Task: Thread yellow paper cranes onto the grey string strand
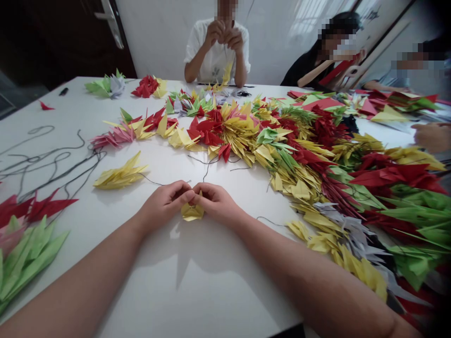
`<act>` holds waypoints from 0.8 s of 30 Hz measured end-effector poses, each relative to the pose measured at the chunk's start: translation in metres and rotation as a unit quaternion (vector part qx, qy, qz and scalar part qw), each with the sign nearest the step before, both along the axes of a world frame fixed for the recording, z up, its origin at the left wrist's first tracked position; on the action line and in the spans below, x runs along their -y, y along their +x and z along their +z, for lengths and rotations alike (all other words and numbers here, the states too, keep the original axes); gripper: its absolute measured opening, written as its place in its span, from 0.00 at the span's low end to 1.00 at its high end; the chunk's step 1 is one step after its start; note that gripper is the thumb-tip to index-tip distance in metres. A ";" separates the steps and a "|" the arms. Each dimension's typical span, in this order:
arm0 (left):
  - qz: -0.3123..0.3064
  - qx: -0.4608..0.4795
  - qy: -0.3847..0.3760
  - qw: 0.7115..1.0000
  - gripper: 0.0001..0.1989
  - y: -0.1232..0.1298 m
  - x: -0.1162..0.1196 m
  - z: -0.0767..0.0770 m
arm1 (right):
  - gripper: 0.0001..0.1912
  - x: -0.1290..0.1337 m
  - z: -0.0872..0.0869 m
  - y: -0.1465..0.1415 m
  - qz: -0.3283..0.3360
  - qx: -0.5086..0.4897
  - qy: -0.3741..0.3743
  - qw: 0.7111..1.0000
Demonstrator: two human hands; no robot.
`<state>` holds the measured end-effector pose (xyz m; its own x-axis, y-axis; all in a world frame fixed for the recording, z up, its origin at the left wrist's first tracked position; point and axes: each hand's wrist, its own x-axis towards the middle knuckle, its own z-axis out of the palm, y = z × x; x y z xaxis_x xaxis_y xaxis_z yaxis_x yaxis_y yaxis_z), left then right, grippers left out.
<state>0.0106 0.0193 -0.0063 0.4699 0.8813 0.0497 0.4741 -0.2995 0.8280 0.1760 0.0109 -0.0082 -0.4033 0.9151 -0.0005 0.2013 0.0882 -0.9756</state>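
Note:
My left hand (164,204) and my right hand (214,203) meet at the fingertips over a small yellow folded paper crane (192,212) and pinch it between them. Its lower part shows below my fingers, and the rest is hidden. A dark thread (160,183) runs from my fingers to the left, toward a bunch of yellow paper cranes (120,173) lying on the white table (183,281). More loose thread (207,169) lies just beyond my hands.
Long heaps of red, yellow, green and grey folded paper (299,159) cover the table's middle and right. A tangle of black thread (52,159) and green and red paper (24,244) lie at left. A co-worker's hand (430,137) rests at right; other people sit beyond the table.

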 end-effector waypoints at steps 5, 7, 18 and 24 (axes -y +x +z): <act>0.001 -0.004 0.005 1.000 0.17 0.000 0.000 0.001 | 0.13 0.000 0.001 0.000 -0.001 -0.004 -0.003 1.000; 0.004 -0.011 0.011 1.000 0.17 0.000 0.000 0.001 | 0.13 0.000 0.000 0.000 -0.001 -0.008 -0.003 1.000; 0.006 -0.021 0.021 1.000 0.17 0.000 0.000 0.001 | 0.13 0.001 -0.002 0.000 0.000 -0.011 0.004 1.000; 0.008 -0.018 0.022 1.000 0.18 0.000 0.000 0.002 | 0.12 0.000 -0.003 0.000 0.007 -0.015 0.008 1.000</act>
